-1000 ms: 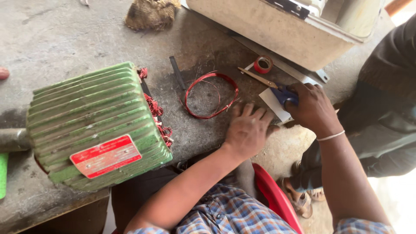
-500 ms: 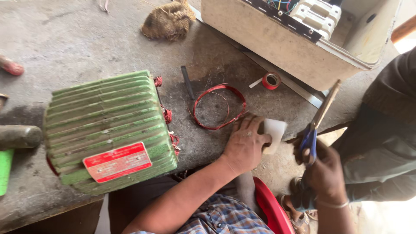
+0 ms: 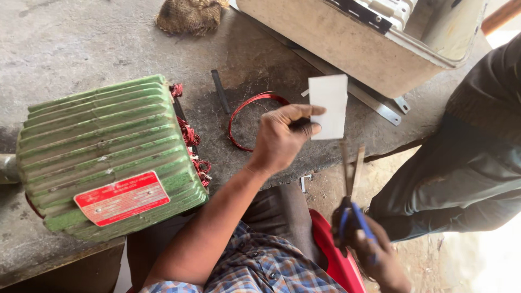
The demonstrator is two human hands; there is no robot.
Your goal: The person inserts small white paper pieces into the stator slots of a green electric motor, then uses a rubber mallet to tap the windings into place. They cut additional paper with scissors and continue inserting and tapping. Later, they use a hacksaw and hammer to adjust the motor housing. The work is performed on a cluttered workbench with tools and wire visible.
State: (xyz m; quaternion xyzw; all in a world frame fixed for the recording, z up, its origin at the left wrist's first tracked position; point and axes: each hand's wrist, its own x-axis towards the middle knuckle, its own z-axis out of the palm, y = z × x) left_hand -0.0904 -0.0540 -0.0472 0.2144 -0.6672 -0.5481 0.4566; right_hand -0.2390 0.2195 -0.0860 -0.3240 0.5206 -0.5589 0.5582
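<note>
Head view: your left hand (image 3: 282, 138) pinches a white paper slip (image 3: 329, 106) at frame centre, above the desk (image 3: 81, 38) edge. Your right hand (image 3: 369, 249), lower right, grips blue-handled scissors (image 3: 351, 179), blades parted, off the desk.

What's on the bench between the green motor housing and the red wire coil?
Head view: a short dark rod lies on the bench between the green motor housing and the red wire coil; otherwise that stretch is bare.
</note>
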